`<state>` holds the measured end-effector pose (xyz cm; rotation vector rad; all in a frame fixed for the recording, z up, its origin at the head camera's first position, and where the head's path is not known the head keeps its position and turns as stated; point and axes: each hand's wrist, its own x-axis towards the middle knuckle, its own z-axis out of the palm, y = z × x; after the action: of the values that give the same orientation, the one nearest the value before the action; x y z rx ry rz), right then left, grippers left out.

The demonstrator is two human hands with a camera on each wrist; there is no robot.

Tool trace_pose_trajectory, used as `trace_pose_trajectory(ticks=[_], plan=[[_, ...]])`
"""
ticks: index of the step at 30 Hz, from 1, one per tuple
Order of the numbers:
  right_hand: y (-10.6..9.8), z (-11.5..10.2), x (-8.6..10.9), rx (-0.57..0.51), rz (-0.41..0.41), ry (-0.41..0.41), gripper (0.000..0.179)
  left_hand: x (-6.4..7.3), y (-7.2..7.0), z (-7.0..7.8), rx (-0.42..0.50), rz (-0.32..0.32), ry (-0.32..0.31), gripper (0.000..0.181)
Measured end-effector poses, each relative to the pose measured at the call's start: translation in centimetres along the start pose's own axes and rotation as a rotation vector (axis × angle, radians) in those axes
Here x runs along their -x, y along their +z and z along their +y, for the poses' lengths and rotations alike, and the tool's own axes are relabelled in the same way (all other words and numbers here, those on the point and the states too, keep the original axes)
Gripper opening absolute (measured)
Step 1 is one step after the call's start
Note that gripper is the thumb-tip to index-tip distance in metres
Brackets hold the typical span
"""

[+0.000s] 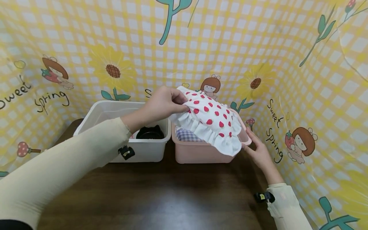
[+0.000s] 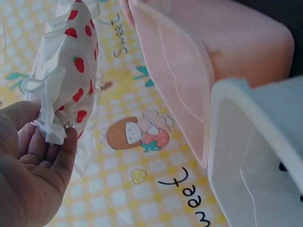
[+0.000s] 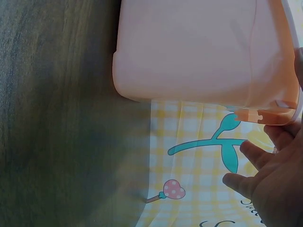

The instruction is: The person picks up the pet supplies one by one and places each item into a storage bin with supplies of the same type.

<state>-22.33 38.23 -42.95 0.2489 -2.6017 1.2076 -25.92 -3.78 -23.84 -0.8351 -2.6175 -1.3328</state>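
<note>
A white strawberry-print cloth (image 1: pixel 211 116) with ruffled edges is pinched at its left end by my left hand (image 1: pixel 165 103). It hangs slanting across the top of the pink bin (image 1: pixel 201 153), its lower ruffle reaching over the front rim. In the left wrist view, thumb and fingertips bunch the cloth (image 2: pixel 78 66) at one corner. At the pink bin's right end, my right hand (image 1: pixel 257 151) holds the rim, thumb toward the front corner. The right wrist view shows its other fingers (image 3: pixel 255 158) spread just under the rim. Blue-checked fabric (image 1: pixel 187 134) lies inside the pink bin.
A white bin (image 1: pixel 138 150) stands left of the pink one, close beside it; a black item (image 1: pixel 150 132) with pointed corners lies inside. Both bins rest on a dark wooden table (image 1: pixel 149 195). A yellow checked, printed sheet (image 1: pixel 161 60) lines the back and sides.
</note>
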Motion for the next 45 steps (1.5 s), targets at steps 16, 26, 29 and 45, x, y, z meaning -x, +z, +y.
trace_pose_trajectory(ticks=[16, 26, 29, 45], plan=[[-0.1, -0.1, -0.2, -0.019, -0.007, -0.015, 0.077, -6.3, 2.3, -3.1, -0.118, -0.025, -0.059, 0.014], [-0.4, -1.1, 0.2, -0.011, 0.001, -0.011, 0.075, -8.1, 5.4, -4.2, -0.192, -0.076, -0.041, 0.013], [-0.2, -0.2, -0.1, 0.007, -0.001, -0.008, 0.075, -8.2, 6.5, -4.7, -0.188, -0.092, -0.051, 0.012], [-0.1, -1.2, 0.4, -0.025, 0.006, -0.005, 0.075, -6.9, 8.7, -7.1, -0.282, -0.255, -0.133, 0.018]])
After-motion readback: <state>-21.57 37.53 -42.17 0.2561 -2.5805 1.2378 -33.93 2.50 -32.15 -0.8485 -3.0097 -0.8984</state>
